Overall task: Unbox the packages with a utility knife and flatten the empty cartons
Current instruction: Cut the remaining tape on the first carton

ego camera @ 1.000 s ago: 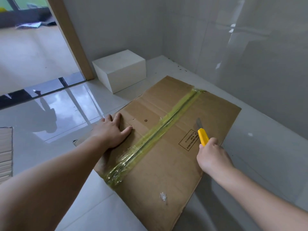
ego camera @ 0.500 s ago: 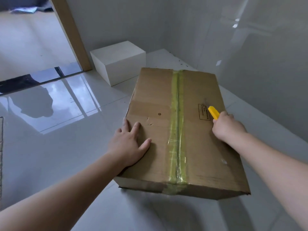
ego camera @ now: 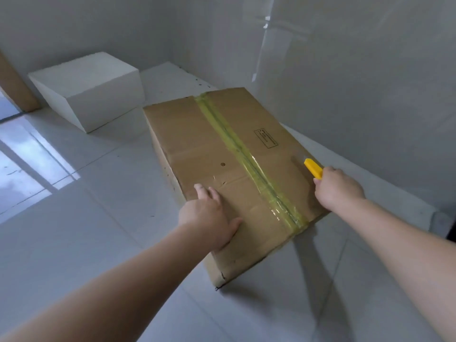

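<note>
Carton: a brown cardboard carton [ego camera: 209, 149] lies on the tiled floor [ego camera: 98, 218] near the wall corner, closed, its top face toward the camera.
Tape: a strip of yellowish clear tape [ego camera: 249, 161] runs along the middle seam of the top, from the far edge to the near edge.
Label: a small printed black rectangle [ego camera: 266, 138] is on the top, right of the tape.
Left hand: the left hand [ego camera: 209, 215] rests on the near left part of the top, fingers spread flat, thumb toward the tape.
Right hand: the right hand [ego camera: 338, 188] is at the right edge of the carton, fingers curled around a yellow utility knife [ego camera: 313, 169].
Knife: the yellow tip points over the top face; the blade I cannot tell.
Contents: the carton is sealed, so the inside is hidden.
White block: a white block [ego camera: 91, 87] stands on the floor beyond the far left corner of the carton, just beside it.
</note>
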Demonstrator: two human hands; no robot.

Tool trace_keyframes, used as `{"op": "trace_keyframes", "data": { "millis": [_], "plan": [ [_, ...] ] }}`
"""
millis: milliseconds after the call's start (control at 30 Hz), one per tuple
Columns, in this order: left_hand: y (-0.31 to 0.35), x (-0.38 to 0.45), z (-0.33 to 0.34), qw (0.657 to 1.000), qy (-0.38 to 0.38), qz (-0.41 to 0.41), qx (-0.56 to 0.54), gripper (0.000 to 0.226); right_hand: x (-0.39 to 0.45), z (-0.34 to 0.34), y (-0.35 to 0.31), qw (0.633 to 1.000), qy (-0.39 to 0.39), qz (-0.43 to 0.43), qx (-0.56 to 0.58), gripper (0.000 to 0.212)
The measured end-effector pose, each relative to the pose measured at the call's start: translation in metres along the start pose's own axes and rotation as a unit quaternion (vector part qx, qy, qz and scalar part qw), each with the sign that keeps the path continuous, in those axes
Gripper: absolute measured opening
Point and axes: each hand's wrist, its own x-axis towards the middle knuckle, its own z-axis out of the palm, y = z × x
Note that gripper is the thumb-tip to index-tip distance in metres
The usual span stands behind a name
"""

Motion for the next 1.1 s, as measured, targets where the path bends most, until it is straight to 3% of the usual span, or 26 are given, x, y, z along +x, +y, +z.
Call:
{"op": "trace_keyframes", "data": {
  "millis": [133,233,333,500,567,667,767,900,1100],
  "plan": [
    [0.021,-0.003,-0.011,0.995,-0.02,0.019,0.092,0.084,-0.024,-0.015,0.023,1.0,0.001,0.013,0.0,0.034],
    [0.038,-0.003,-0.022,0.984,0.005,0.074,0.163,0.058,-0.05,-0.03,0.045,1.0,0.012,0.017,0.01,0.032],
    [0.06,-0.004,-0.027,0.98,0.041,0.167,0.101,0.045,-0.081,-0.048,0.068,0.999,0.004,0.021,0.037,0.03],
    [0.082,-0.02,-0.026,0.96,-0.021,0.259,0.109,0.015,-0.098,-0.051,0.096,0.992,-0.053,0.036,0.106,0.027],
    [0.084,-0.019,-0.022,0.962,-0.034,0.257,0.089,0.015,-0.092,-0.04,0.102,0.955,-0.069,0.094,0.271,0.03],
    [0.09,-0.013,-0.01,0.96,-0.005,0.255,0.119,0.019,-0.091,-0.018,0.107,0.801,-0.104,0.201,0.554,0.023],
    [0.093,-0.012,-0.003,0.952,0.001,0.268,0.148,0.014,-0.096,0.009,0.116,0.711,-0.134,0.267,0.637,0.018],
    [0.092,-0.009,0.003,0.954,0.019,0.272,0.12,0.021,-0.1,0.036,0.118,0.671,-0.153,0.289,0.665,0.025],
    [0.104,-0.01,0.009,0.958,0.054,0.267,0.094,0.022,-0.097,0.039,0.106,0.671,-0.162,0.248,0.68,0.028]
  ]
}}
